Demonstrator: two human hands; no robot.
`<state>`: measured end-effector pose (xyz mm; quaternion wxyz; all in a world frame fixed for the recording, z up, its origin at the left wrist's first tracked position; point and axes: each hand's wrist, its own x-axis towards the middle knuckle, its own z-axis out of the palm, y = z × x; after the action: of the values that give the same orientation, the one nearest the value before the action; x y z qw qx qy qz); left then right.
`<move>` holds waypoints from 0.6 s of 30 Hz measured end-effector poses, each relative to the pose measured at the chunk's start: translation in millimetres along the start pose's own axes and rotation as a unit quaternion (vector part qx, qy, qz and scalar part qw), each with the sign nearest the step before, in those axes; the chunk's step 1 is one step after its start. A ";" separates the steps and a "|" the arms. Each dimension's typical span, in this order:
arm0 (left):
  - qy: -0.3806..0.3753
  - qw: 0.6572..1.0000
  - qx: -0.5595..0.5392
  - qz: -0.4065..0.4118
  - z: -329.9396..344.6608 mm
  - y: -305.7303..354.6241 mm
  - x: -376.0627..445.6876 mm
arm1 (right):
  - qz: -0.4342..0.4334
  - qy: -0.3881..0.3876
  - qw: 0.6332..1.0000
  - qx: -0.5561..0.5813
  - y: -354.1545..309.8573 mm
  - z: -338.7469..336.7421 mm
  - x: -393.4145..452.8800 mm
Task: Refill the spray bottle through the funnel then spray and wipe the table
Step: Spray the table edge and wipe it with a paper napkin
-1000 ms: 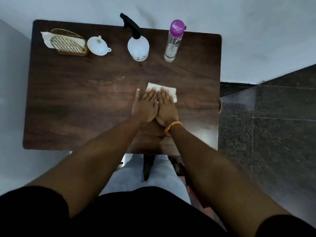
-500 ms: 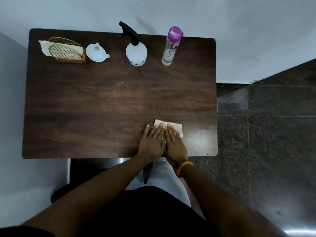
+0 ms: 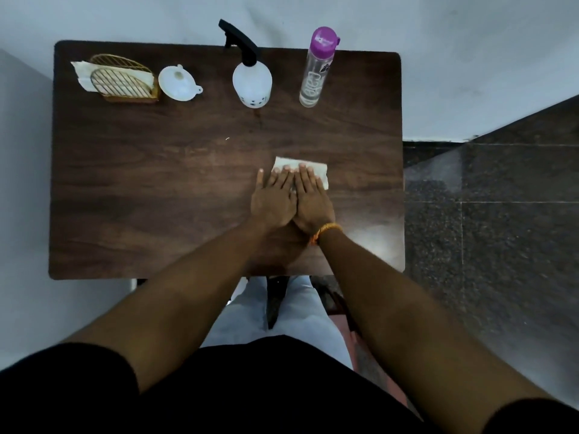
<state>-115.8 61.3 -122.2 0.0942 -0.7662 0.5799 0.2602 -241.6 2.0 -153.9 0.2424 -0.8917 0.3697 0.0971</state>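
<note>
Head view: right of frame centre, the left hand (image 3: 273,202) and right hand (image 3: 311,200) lie flat, side by side, fingers straight, pressing a folded paper towel (image 3: 318,170) onto the wooden table (image 3: 156,189). The towel looks thin, soft, likely damp — best handled under flat palms, not pinched. The spray bottle (image 3: 252,79) stands at upper centre — funnel (image 3: 177,83) to its left.

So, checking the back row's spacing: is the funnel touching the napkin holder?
Apart. The head view shows dark table between the funnel and the napkin holder.
</note>
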 end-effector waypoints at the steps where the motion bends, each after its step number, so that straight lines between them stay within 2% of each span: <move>1: 0.001 1.000 -0.002 0.003 6.8 4.4 -14.9 | -0.001 -0.001 1.000 0.006 -1.8 6.5 -16.9; 10: -0.081 0.994 -0.021 0.073 84.8 51.8 -162.8 | 0.006 -0.025 1.000 0.017 -17.5 63.3 -196.0; 14: -0.117 0.989 -0.006 0.092 97.6 56.4 -174.5 | 0.020 -0.034 0.999 0.028 -14.6 76.3 -217.0; 18: -0.095 0.993 0.001 0.074 86.4 60.7 -166.1 | 0.013 -0.029 0.999 0.013 -11.9 67.2 -201.7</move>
<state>-229.6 220.5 -101.5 0.1303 -0.6928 0.6239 0.3372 -375.5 166.6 -136.6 0.2632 -0.8803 0.3757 0.1209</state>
